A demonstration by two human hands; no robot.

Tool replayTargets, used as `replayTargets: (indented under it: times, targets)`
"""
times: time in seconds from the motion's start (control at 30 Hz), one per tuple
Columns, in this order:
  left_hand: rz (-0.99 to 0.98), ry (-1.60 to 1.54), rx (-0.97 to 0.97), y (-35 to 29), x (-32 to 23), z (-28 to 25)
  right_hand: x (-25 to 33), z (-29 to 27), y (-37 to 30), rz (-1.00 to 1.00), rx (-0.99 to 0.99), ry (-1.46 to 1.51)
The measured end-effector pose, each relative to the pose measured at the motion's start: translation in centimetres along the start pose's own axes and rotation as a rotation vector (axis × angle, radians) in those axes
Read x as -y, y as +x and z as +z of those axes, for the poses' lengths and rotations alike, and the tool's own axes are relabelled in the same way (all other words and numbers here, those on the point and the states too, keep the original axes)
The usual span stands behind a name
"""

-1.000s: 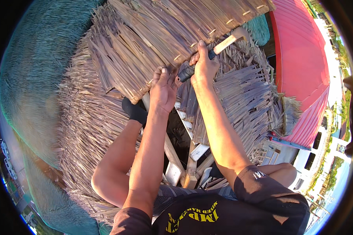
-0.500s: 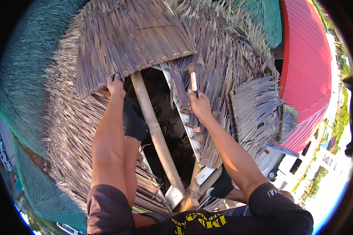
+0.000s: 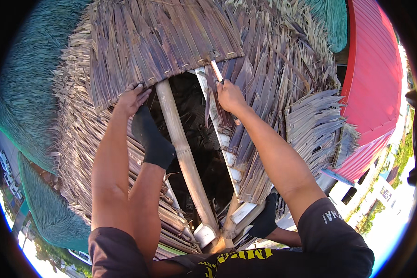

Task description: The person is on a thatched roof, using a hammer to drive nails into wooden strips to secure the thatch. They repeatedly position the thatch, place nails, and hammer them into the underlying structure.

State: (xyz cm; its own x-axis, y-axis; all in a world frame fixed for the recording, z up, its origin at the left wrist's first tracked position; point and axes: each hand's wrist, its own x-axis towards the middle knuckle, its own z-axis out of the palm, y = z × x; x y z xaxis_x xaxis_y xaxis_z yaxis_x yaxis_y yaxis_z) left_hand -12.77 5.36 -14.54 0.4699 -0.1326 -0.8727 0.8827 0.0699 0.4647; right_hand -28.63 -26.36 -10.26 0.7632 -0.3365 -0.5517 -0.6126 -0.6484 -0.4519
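A brown palm-leaf thatch panel (image 3: pixel 162 41) lies across the upper part of the roof, its stitched lower edge toward me. My left hand (image 3: pixel 131 99) is closed at that edge, left of a bamboo pole (image 3: pixel 183 150); the fingertips are partly hidden. In my right hand (image 3: pixel 231 98) is a hammer (image 3: pixel 217 72), gripped by its handle. The hammer's head lies at the panel's lower edge, near the top of a whitish beam (image 3: pixel 213 111). Whether it touches the panel, I cannot tell.
Below the panel, a dark gap (image 3: pixel 197 134) opens between the pole and the beam. My dark-socked feet rest on both sides of it. Loose thatch (image 3: pixel 310 125) lies at right, beside a red metal roof (image 3: pixel 373 74). Green-covered thatch roofs (image 3: pixel 28 92) stand at left.
My right hand has moved up and slightly left, bringing the hammer head onto the panel's lower edge. My left hand has shifted a little along that edge. The left foot shows more fully.
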Motion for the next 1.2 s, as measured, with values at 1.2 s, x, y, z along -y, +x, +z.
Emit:
replayTargets:
  times: [1.2]
  targets:
    - [1.107, 1.070, -0.185, 5.0, 6.5, 16.5, 5.2, -2.3, -3.9, -0.236, -0.206, 0.185]
